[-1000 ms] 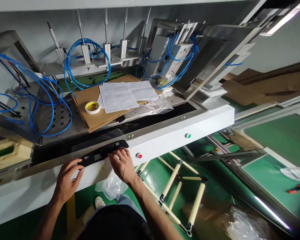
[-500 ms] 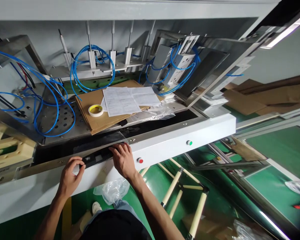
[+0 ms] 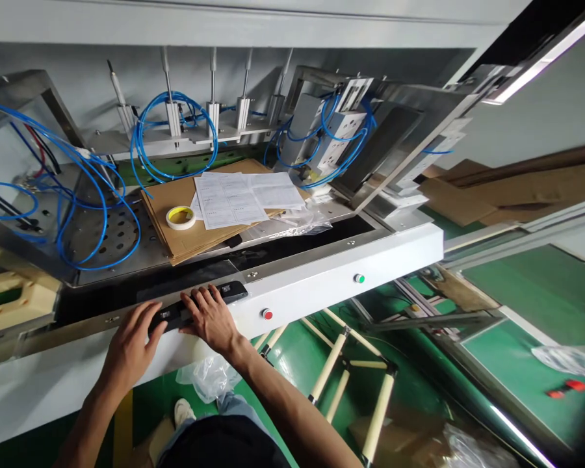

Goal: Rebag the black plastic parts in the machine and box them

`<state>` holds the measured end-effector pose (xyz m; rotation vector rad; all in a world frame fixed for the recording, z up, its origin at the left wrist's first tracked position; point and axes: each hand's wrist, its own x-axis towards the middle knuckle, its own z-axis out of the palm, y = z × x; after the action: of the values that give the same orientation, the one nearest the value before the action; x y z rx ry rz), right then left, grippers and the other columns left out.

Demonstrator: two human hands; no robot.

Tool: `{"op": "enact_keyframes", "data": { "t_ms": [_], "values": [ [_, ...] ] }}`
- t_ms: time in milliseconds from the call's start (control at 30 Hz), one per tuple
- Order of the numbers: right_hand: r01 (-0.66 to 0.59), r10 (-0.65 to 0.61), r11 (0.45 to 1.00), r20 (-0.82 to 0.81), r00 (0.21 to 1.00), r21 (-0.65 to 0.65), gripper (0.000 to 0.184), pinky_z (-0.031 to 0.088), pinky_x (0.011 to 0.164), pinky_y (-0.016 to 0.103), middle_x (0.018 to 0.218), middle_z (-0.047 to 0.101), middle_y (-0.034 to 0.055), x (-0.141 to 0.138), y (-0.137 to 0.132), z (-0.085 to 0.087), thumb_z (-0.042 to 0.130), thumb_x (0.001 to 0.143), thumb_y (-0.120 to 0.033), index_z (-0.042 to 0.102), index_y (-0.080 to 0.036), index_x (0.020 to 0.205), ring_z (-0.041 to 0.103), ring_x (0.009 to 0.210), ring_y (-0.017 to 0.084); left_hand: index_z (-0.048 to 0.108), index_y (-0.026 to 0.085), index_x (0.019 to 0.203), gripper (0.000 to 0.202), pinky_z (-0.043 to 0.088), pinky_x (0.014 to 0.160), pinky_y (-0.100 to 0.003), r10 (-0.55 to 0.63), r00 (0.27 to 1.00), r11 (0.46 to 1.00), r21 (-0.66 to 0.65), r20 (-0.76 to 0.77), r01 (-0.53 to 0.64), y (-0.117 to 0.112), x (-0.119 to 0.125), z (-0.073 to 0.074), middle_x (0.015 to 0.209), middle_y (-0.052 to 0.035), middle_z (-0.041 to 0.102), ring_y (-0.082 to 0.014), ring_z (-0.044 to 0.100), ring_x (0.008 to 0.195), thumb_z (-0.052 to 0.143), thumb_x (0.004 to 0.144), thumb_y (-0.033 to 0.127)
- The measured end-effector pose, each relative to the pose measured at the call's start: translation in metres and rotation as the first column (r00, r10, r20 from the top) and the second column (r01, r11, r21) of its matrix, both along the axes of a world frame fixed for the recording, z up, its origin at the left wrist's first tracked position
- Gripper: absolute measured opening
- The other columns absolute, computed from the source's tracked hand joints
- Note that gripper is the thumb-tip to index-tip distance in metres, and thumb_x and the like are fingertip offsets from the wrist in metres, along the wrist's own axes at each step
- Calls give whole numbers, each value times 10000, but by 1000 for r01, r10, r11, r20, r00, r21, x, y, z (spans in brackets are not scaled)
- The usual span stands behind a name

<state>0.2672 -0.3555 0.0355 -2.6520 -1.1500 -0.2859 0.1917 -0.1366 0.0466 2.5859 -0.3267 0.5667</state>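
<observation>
A long black bar-shaped part (image 3: 229,290) lies on the white front rail (image 3: 331,273) of a machine. My right hand (image 3: 209,318) rests flat on the middle of the bar, fingers spread and open. At the bar's left end my left hand (image 3: 129,348) curls its fingers over it, though whether they grip it does not show. A red button (image 3: 268,314) sits just right of my right hand, and a green button (image 3: 359,278) lies further right along the rail.
Behind the rail lie a cardboard sheet (image 3: 175,231) with papers (image 3: 234,198) and a roll of yellow tape (image 3: 181,217). Blue air hoses (image 3: 92,208) loop over a perforated metal plate at left. Below are a green floor, a plastic bag (image 3: 207,377) and a tube frame (image 3: 351,383).
My right hand has slid left along the black bar, uncovering its right end. My left hand has stayed at the left end. The view has shifted slightly.
</observation>
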Motion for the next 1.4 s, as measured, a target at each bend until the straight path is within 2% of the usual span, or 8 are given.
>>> {"op": "enact_keyframes", "data": {
  "t_ms": [133, 300, 467, 667, 833, 1000, 1200, 1400],
  "values": [
    [-24, 23, 999, -26, 999, -36, 775, 454, 1109, 528, 1250, 716, 209, -5, -2, 11, 629, 971, -617, 510, -94, 1529, 619, 1167, 344, 379, 90, 1588, 716, 466, 1181, -529, -52, 998, 955, 295, 32, 40, -31, -3, -7, 1588, -231, 527, -378, 517, 1454, 566, 1015, 476],
    [-42, 42, 999, -39, 998, -2, 815, 474, 1084, 506, 1232, 727, 226, -10, -7, 16, 604, 985, -621, 475, -42, 1544, 648, 1132, 335, 449, 77, 1535, 535, 517, 1124, -490, -52, 997, 907, 414, -56, 71, -36, 2, -22, 1511, -219, 613, -341, 611, 1365, 465, 1017, 207],
    [-47, 41, 988, 38, 998, 150, 750, 365, 1204, 572, 1407, 665, 203, -29, -15, 16, 668, 967, -572, 469, -155, 1558, 527, 1389, 355, 478, 96, 1499, 508, 522, 1123, -505, -146, 985, 916, 362, -95, 171, -25, 10, -20, 1475, -223, 638, -331, 616, 1364, 451, 1006, 218],
    [-54, 40, 984, 79, 996, 171, 418, 471, 1046, 429, 1216, 726, 112, -40, -22, 13, 434, 1077, -174, 538, -218, 1480, 634, 1064, 240, 526, 71, 1458, 523, 448, 1202, -530, -206, 973, 914, 336, -103, 229, -19, 15, -9, 1553, -209, 583, -336, 494, 1496, 512, 989, 301],
    [-126, 127, 984, -4, 992, 125, 374, 448, 1016, 418, 1114, 717, 123, -28, -23, 30, 391, 1079, -181, 547, -138, 1417, 596, 959, 238, 567, 73, 1393, 505, 431, 1180, -591, -220, 975, 888, 407, -37, 216, -14, 17, 9, 1503, -221, 621, -378, 561, 1416, 574, 967, 343],
    [-90, 97, 994, -107, 989, 68, 328, 432, 877, 408, 1035, 703, 137, -8, -14, 45, 440, 1042, -225, 590, -107, 1308, 569, 904, 249, 547, 131, 1360, 437, 428, 1151, -574, -136, 983, 926, 368, 121, 83, -15, 11, 23, 1387, -208, 683, -365, 642, 1270, 570, 1015, 398],
    [-31, 25, 999, -174, 984, -31, 249, 452, 857, 382, 987, 711, 109, 20, 4, 39, 500, 1006, -291, 649, -144, 1142, 574, 901, 245, 524, 138, 1336, 416, 515, 1010, -513, -113, 988, 940, 334, 110, 70, -19, 10, 4, 1342, -214, 687, -364, 673, 1181, 513, 1050, 439],
    [20, -19, 1000, -106, 994, 7, 244, 467, 853, 404, 1056, 679, 132, 18, 10, 29, 547, 981, -374, 666, -160, 979, 557, 913, 242, 517, 152, 1330, 388, 551, 915, -466, -110, 993, 950, 297, 45, 92, -15, 14, -20, 1236, -184, 732, -341, 709, 1101, 561, 1028, 391]
  ]
}}
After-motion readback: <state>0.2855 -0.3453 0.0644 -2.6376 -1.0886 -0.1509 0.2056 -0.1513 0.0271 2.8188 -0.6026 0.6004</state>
